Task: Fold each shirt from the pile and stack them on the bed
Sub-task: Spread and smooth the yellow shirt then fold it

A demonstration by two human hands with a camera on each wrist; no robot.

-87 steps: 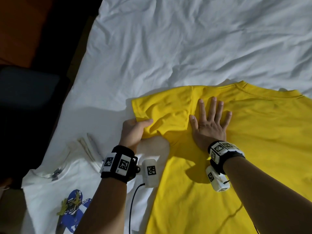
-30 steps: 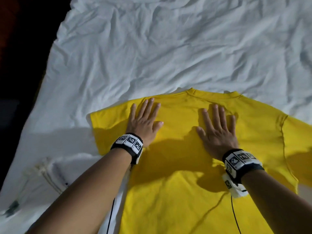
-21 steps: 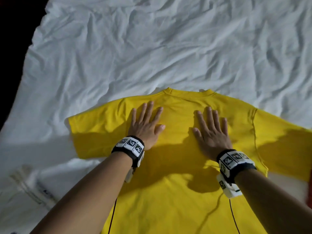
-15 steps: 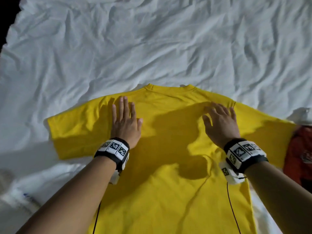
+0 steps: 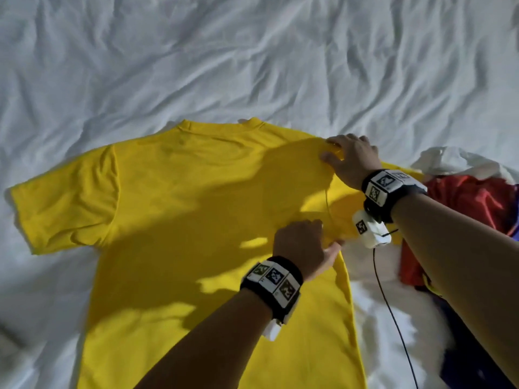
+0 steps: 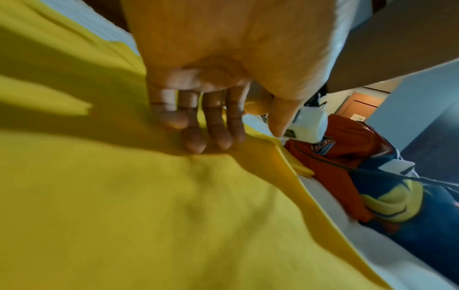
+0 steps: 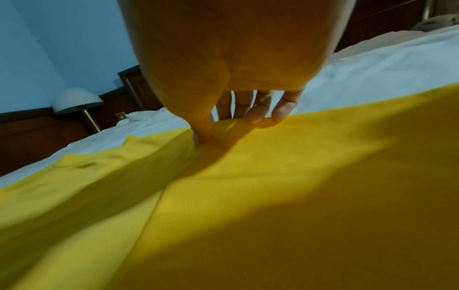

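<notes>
A yellow shirt [image 5: 182, 220] lies spread flat on the white bed [image 5: 252, 66], collar away from me. My right hand [image 5: 331, 150] is at its right shoulder seam; in the right wrist view the thumb and fingers [image 7: 263, 117] pinch a raised ridge of the yellow shirt [image 7: 273, 196]. My left hand [image 5: 328, 234] is lower, at the right armpit near the side edge. In the left wrist view its bent fingertips [image 6: 198, 145] press on the yellow shirt [image 6: 124, 215], and the thumb stands apart beyond the edge.
A pile of shirts lies at the right: a red one [image 5: 463, 197], a white one [image 5: 455, 161] behind it and a blue one [image 6: 410, 225] nearer me. A black cable [image 5: 393, 313] hangs from my right wrist. A lamp [image 7: 77, 100] stands past the bed's far left.
Both hands left the chest, where they lay flat, and moved right. The right hand now pinches the shoulder seam; the left is at the armpit. The shirt pile has come into view.
</notes>
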